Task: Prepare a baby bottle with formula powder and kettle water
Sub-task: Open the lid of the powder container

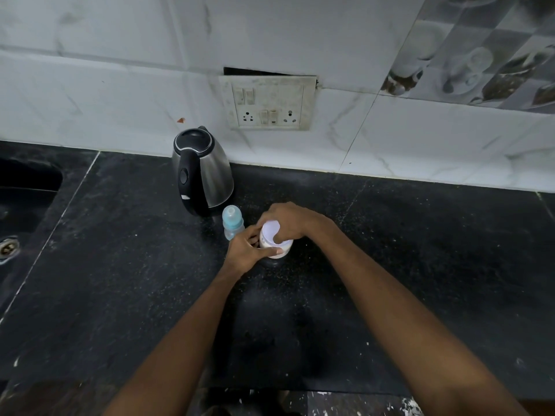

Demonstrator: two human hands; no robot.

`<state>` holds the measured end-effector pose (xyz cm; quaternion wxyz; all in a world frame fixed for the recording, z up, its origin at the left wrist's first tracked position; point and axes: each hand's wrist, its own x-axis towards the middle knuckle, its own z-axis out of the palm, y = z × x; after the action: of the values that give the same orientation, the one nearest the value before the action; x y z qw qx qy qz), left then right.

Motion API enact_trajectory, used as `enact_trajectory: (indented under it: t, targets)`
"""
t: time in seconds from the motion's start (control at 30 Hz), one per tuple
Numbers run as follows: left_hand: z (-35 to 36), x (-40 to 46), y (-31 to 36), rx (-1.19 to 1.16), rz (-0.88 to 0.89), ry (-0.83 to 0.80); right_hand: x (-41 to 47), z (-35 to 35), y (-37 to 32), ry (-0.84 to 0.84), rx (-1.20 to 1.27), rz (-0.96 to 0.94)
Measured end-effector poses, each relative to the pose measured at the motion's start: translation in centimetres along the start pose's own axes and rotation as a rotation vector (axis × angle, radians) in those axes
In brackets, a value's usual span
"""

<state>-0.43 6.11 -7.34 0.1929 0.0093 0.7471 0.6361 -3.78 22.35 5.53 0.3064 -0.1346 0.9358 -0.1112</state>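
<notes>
A small white formula jar [283,251] with a pale lid [270,231] stands on the black counter [120,280]. My left hand [246,250] wraps around the jar's body from the left. My right hand [288,219] grips the lid from above and the right. A clear baby bottle [232,223] with a blue collar and a capped teat stands upright just left of the jar, touching neither hand. Behind the bottle, a steel kettle [202,171] with a black handle and lid sits near the wall.
A dark sink [24,190] with a metal drain [8,247] lies at the far left. A switch and socket plate [267,103] is on the white tiled wall behind the kettle. The counter's front edge runs along the bottom of the view.
</notes>
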Motion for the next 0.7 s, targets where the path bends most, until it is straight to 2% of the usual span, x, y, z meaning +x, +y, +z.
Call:
enact_trajectory:
  t: [0.07,0.23,0.3,0.4,0.47,0.53,0.63,0.7]
  targets:
    - [-0.1,0.0,0.2,-0.002,-0.006,-0.005,-0.1,-0.4,0.2,0.017,0.070,0.000]
    - [0.0,-0.1,0.5,-0.040,-0.027,-0.002,0.3,-0.2,0.1,0.090,-0.031,0.149]
    - [-0.1,-0.1,0.4,-0.059,-0.043,0.001,0.3,0.0,-0.1,0.072,-0.002,0.088]
    - [0.0,-0.1,0.3,-0.081,-0.069,0.008,-0.1,0.1,-0.3,0.063,0.176,-0.061]
    - [0.1,-0.1,0.3,-0.085,-0.068,0.017,-0.1,0.0,-0.3,0.151,0.238,-0.056]
    - [0.2,-0.1,0.3,-0.087,-0.060,0.023,0.0,0.1,-0.1,0.221,0.165,0.033]
    - [0.2,-0.2,0.1,-0.103,-0.062,0.027,0.3,1.0,-0.2,0.165,-0.027,0.168]
    - [0.3,-0.2,0.0,-0.103,-0.057,0.025,0.7,1.5,-0.4,0.138,-0.034,0.150]
